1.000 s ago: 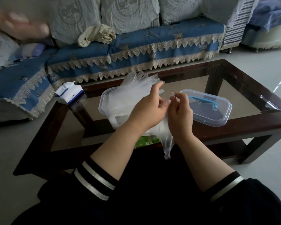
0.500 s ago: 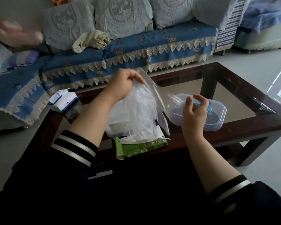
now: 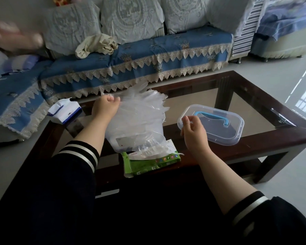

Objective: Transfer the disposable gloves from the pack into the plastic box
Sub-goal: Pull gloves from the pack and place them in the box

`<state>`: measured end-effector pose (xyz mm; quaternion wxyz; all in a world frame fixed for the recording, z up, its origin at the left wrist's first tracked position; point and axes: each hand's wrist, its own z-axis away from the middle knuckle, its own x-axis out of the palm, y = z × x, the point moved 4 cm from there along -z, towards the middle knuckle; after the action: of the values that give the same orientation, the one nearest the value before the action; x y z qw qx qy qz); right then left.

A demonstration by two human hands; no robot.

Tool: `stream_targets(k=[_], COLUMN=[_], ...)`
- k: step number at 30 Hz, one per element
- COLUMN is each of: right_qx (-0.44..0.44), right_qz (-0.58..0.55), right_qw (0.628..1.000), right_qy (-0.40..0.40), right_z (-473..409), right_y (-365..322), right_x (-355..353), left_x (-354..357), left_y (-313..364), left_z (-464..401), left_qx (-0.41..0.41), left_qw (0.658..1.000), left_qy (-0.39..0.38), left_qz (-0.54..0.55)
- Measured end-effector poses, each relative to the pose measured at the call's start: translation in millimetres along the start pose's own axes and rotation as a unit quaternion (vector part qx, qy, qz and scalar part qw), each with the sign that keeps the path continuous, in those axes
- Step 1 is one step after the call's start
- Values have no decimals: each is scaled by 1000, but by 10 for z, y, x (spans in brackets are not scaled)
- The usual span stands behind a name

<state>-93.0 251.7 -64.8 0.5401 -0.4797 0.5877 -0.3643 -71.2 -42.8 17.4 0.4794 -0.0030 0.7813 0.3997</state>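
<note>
While my left hand (image 3: 105, 107) pinches the far edge of the disposable gloves (image 3: 141, 112), I log the positions as follows.

Item, gloves: a clear, crumpled heap piled in and over the plastic box (image 3: 124, 141), glove fingers fanning toward 1 o'clock, long axis running roughly 7 to 1 o'clock.

Item, pack (image 3: 149, 160): green, torn open, at 6 o'clock of the heap, touching it; more film spills from its mouth.

Item, lid (image 3: 217, 137): blue handle, lying flat at 3 o'clock of the heap.

Item, right hand (image 3: 192, 131): fingers loosely curled, grasping nothing I can make out, hovering over the lid's near-left rim.

Item, coffee table (image 3: 265, 137): bears all of the above.

Judgement: the pack lies at 7 o'clock from my right fingers and closer to them than to the left; I would send the right hand for the next pull.
</note>
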Motion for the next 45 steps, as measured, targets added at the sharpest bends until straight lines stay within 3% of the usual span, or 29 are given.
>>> stream_targets(k=[5, 9, 11, 13, 15, 18, 20, 23, 26, 29, 35, 39, 42, 45], right_qx=[-6, 3, 0, 9, 32, 51, 48, 42, 51, 31, -23, -34, 0, 17], right_qz=[56, 75, 92, 80, 51, 17, 30, 47, 46, 66, 47, -126, -258, -306], right_qw=[996, 989, 983, 977, 967, 953, 952, 948, 946, 945, 964, 979, 964, 952], right_qy=[-75, -130, -158, -200, -249, -297, -300, -312, -317, -320, -259, -154, -61, 7], right_z=[21, 87, 114, 138, 164, 196, 202, 217, 242, 269, 310, 367, 384, 377], right_y=[0, -12, -3, 22, 33, 7, 6, 32, 24, -15, -153, -346, -356, -328], right_x=[88, 171, 232, 308, 378, 428, 432, 444, 434, 428, 408, 253, 90, -17], left_x=[49, -13, -97, -209, -233, -65, 85, 280, 431, 559, 722, 777, 810, 811], left_y=[-108, -125, -30, 123, 187, 78, -68, -231, -291, -215, -266, -279, -298, -318], left_z=[-23, 60, 222, 569, 959, 1359, 1480, 1467, 1491, 1573, 1562, 1529, 1534, 1528], left_qx=[18, 49, 127, 254, 337, 375, 363, 242, 183, 220, 195, 220, 243, 239], left_qw=[989, 976, 972, 940, 910, 918, 931, 943, 912, 896, 918, 913, 902, 905], left_qy=[-39, -2, 96, 216, 240, 109, -4, -190, -294, -314, -302, -283, -290, -295], left_qz=[-140, -214, -175, -69, 25, 70, 23, -128, -220, -222, -168, -195, -208, -192])
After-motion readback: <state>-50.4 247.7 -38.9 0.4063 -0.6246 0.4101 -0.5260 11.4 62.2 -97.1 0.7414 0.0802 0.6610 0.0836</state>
